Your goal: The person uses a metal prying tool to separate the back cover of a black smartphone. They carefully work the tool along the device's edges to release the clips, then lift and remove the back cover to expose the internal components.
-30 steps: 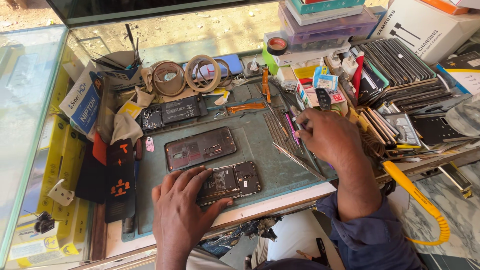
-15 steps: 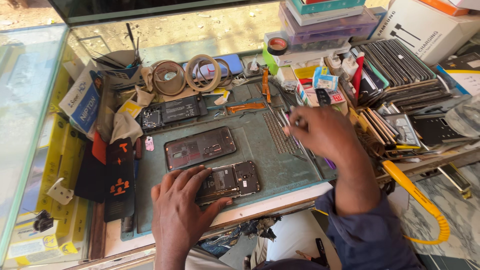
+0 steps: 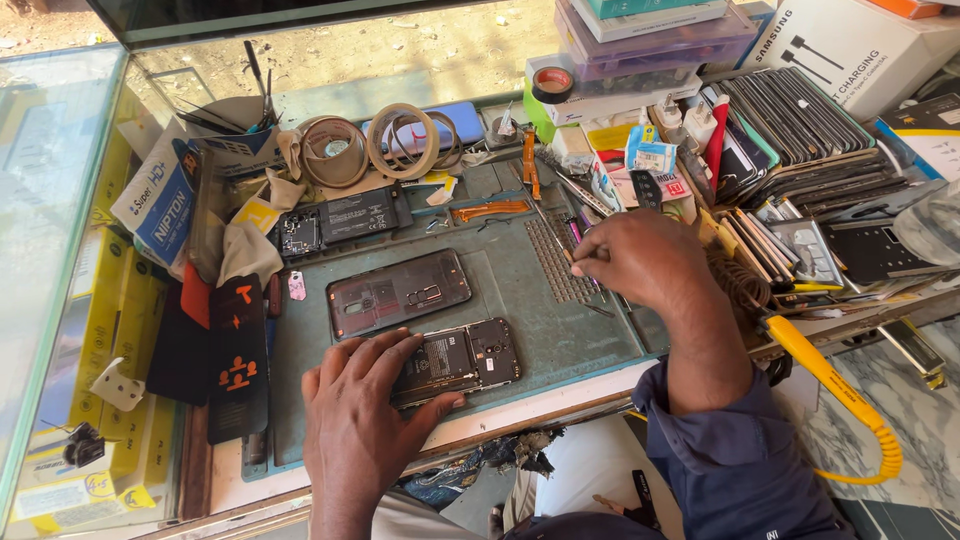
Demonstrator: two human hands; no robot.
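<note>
Tabletop (image 3: 520, 410): cluttered work surface; a glass case borders its left edge.
Work mat (image 3: 520, 300): grey-green, covers the middle of the tabletop and reaches its near edge.
Stacked phone panels (image 3: 800, 120): far right corner of the tabletop, leaning in rows.
Left hand (image 3: 362, 420): lies flat at the near edge of the mat, fingers (image 3: 385, 350) spread and resting on the opened phone.
Right hand (image 3: 650, 262): over the right part of the mat, fingers pressed together, pinching a thin tool.
Back cover (image 3: 398, 293): dark, translucent, flat on the mat just beyond the opened phone.
Opened phone (image 3: 470, 358): back removed, internals exposed; lies near the near edge of the mat, its left end under the left fingers, well apart from the right hand.
Battery (image 3: 355, 215): black, toward the far left of the mat.
Tape rolls (image 3: 370, 150): two, at the far edge.
Thin tool (image 3: 570, 256): its tip projects left from the right fingers, above the mat's ridged strip.
</note>
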